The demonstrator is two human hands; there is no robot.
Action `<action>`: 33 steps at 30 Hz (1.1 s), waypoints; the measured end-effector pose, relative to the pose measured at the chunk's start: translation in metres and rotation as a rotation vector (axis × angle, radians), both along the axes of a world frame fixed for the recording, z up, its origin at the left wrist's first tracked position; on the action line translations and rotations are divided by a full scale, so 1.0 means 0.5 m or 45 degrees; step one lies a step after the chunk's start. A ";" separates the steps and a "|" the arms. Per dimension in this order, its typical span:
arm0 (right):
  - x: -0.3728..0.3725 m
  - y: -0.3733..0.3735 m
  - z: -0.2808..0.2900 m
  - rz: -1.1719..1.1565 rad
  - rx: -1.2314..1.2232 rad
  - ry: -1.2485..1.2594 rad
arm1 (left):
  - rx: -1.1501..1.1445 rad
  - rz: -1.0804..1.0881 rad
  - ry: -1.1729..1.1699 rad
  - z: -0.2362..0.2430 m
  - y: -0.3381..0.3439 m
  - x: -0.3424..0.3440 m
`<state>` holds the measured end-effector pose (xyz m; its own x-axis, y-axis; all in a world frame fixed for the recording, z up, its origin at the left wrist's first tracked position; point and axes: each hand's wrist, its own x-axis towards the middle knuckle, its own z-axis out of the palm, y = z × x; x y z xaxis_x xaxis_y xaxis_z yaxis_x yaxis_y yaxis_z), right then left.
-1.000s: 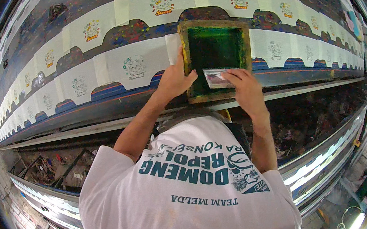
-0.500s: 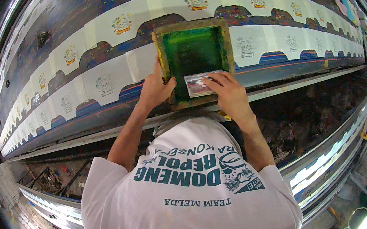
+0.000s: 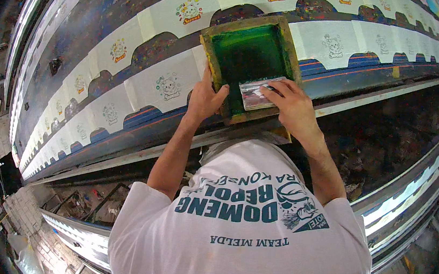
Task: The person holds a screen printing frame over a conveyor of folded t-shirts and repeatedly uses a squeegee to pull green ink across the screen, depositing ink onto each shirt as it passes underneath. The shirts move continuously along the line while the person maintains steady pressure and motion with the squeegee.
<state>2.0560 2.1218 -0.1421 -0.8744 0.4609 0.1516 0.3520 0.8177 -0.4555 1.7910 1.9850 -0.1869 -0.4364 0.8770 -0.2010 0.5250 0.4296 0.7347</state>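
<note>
A wooden screen-printing frame (image 3: pixel 243 26) with dark green ink on its mesh is over the near row of white cut pieces (image 3: pixel 138 92), slightly tilted. My left hand (image 3: pixel 206 100) grips its left side, thumb over the near-left rim, index finger stretched along the outer edge. Inside the frame's near right part, my right hand (image 3: pixel 297 110) is closed on a flat, pale, shiny squeegee (image 3: pixel 253 96), fingers on top. The mesh hides whatever lies beneath. Pieces on both sides of the frame carry a line-drawn cartoon print (image 3: pixel 168 87) with small green marks.
Beyond, a second row of white pieces bears coloured cartoon prints (image 3: pixel 189 12) on the long, ink-spotted table (image 3: pixel 88 30). A pale rail (image 3: pixel 342 104) runs along the table's near edge. Behind me at right stands another long table (image 3: pixel 402 198) with white pieces.
The view has shifted, moving the table rightward in it. Against the printed pieces, the frame has moved left with both hands, closer to the left print. My grips look the same.
</note>
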 end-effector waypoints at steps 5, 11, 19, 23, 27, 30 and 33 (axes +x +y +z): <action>0.003 0.012 0.001 0.017 0.010 -0.012 | 0.011 0.016 -0.093 -0.008 0.001 -0.002; -0.002 0.017 0.016 0.038 0.008 -0.047 | -0.028 0.049 -0.089 -0.001 0.002 0.003; -0.034 0.020 0.048 0.163 -0.065 -0.241 | -0.037 -0.004 -0.046 0.006 0.007 0.003; -0.033 0.056 0.060 0.297 -0.213 -0.195 | -0.042 0.001 -0.046 0.001 0.002 0.005; -0.087 0.143 0.050 0.243 -0.201 -0.124 | 0.050 -0.018 -0.062 -0.002 0.005 0.006; -0.161 0.194 0.027 0.108 -0.099 0.043 | 0.033 -0.019 -0.074 0.001 0.005 0.007; -0.198 0.227 0.016 0.079 -0.098 -0.040 | -0.009 -0.026 -0.072 0.007 0.006 0.006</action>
<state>1.9571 2.2351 -0.1342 -0.9055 0.4147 0.0898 0.3166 0.8014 -0.5075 1.7942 1.9878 -0.1833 -0.4062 0.8841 -0.2311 0.4914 0.4246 0.7604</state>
